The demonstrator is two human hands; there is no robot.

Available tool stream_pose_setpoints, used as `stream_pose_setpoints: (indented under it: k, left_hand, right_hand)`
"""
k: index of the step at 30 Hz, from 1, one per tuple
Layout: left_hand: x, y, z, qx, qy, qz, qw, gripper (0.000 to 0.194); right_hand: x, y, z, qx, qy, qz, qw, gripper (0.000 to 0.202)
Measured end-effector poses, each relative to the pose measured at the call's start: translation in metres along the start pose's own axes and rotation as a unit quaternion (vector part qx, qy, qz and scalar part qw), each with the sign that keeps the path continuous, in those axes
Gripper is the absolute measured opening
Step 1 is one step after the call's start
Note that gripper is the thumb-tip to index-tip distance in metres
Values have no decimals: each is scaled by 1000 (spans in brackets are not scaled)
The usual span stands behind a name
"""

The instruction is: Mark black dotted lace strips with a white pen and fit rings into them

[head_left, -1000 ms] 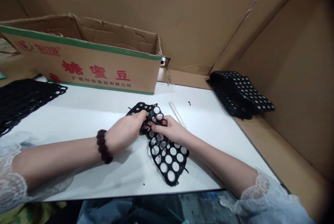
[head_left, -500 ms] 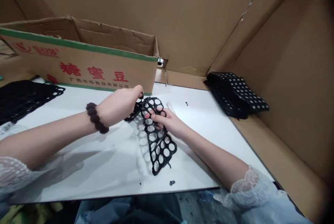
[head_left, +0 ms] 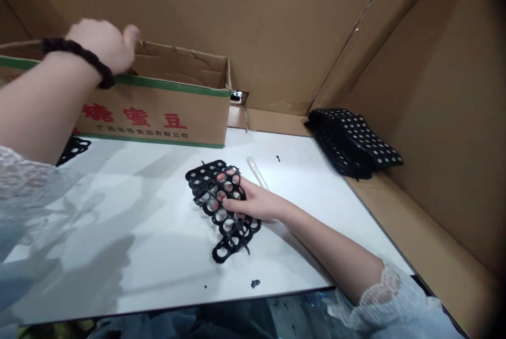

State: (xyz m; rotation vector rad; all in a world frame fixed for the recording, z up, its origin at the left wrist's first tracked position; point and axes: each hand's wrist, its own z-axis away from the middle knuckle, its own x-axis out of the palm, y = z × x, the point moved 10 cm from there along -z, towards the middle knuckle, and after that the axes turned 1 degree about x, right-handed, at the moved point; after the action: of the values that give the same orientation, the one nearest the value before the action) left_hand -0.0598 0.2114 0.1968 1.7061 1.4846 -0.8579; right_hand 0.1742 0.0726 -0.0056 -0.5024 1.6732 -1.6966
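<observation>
My right hand (head_left: 253,199) grips a black perforated sheet (head_left: 225,212) with rows of round holes, thumb on top and fingers behind, above the white table. The sheet is bent and part of its far end folds over. Over the front wall of a cardboard box (head_left: 197,112) with a green edge and red lettering is my left hand (head_left: 103,46), a dark braided band on its wrist. Its thumb sticks out, but the other fingers are turned away and blurred, so anything in them is hidden.
At the right lies a stack of black perforated sheets (head_left: 356,141). Another black holed piece (head_left: 75,148) shows partly behind my left arm. A clear plastic tube (head_left: 258,173) and small black scraps (head_left: 255,283) lie on the white table (head_left: 166,254). Tall cardboard walls (head_left: 276,28) enclose the back and right.
My left hand has left the sheet and moved up and left to the box. The sheet in my right hand has shifted slightly left and turned, its far end now spread out.
</observation>
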Motion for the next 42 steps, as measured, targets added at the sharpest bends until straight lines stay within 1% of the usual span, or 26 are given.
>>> stream_pose_setpoints:
  k: [1, 2, 3, 5, 6, 7, 8, 10, 11, 13, 15, 17, 18, 20, 22, 25, 26, 27, 29, 32, 34, 36, 37, 38, 39, 42]
  left_hand:
    - [-5, 8, 9, -7, 32, -30, 999, 76]
    - [-18, 22, 24, 2, 105, -42, 994, 69]
    - [-26, 44, 42, 41, 157, -35, 986, 60]
    - [-17, 85, 78, 115, 141, 31, 983, 48]
    - [2, 108, 94, 165, 63, 82, 981, 43]
    - [26, 133, 114, 227, -43, 145, 962, 39]
    - [45, 153, 133, 272, -122, 198, 934, 38]
    - [71, 174, 162, 307, -226, 268, 885, 39]
    - [81, 176, 168, 296, -260, 298, 870, 40]
    - [92, 172, 170, 252, -299, 342, 855, 43]
    - [93, 166, 170, 223, -310, 353, 854, 42]
    - [86, 163, 170, 229, -298, 319, 870, 39]
    - [83, 163, 171, 236, -288, 291, 881, 37]
    - [80, 164, 174, 247, -276, 236, 899, 34]
    - [83, 165, 177, 255, -275, 203, 905, 34]
    - [88, 168, 178, 268, -273, 196, 903, 36]
    - [89, 167, 177, 270, -270, 199, 903, 36]
    - [91, 166, 176, 272, -268, 202, 902, 35]
    - [94, 164, 175, 276, -265, 203, 901, 33]
    - [99, 158, 173, 273, -251, 188, 909, 32]
    - [96, 156, 172, 277, -209, 170, 922, 32]
    - [86, 155, 171, 272, -141, 157, 939, 30]
    - [82, 154, 172, 263, -121, 156, 944, 29]
    - [82, 155, 174, 253, -124, 161, 946, 29]
    - [86, 157, 178, 245, -151, 171, 942, 30]
    - [103, 165, 194, 234, -272, 216, 908, 42]
  right_hand:
    - [0, -2, 1, -13, 0, 0, 1000, 43]
    - [1, -4, 1, -23, -2, -3, 1000, 43]
    - [1, -5, 2, -29, -6, -8, 1000, 43]
    - [3, -7, 2, -30, -23, -33, 999, 41]
    - [4, -7, 2, -26, -35, -51, 998, 42]
    - [5, -9, 2, -23, -46, -66, 997, 42]
    - [5, -11, 2, -23, -53, -71, 996, 43]
    - [3, -18, 2, -29, -56, -47, 997, 41]
    - [3, -23, 4, -32, -58, -23, 998, 38]
    - [2, -32, 11, -26, -73, 28, 997, 31]
    - [-3, -38, 21, 3, -76, 99, 992, 27]
    - [-12, -39, 35, 51, -75, 194, 977, 33]
    - [-15, -34, 43, 93, -93, 231, 964, 36]
    - [-26, -29, 55, 146, -92, 296, 939, 41]
    - [-40, -30, 56, 164, -49, 384, 907, 43]
    - [-50, -41, 40, 118, 46, 498, 858, 44]
    - [-45, -45, 30, 83, 57, 501, 860, 43]
    - [-38, -49, 20, 41, 64, 483, 873, 42]
    - [-24, -47, 0, -12, 40, 406, 913, 38]
    - [-11, -25, -21, 1, -17, 299, 954, 29]
    - [-2, -11, -26, 12, -63, 218, 974, 23]
    - [-3, -4, -26, 9, -57, 170, 984, 22]
    - [-4, -3, -25, 3, -42, 163, 986, 23]
    - [-6, -3, -23, -3, -27, 163, 986, 24]
    - [-7, -3, -22, -9, -19, 164, 986, 24]
    - [-1, -3, -21, -31, -35, 144, 988, 21]
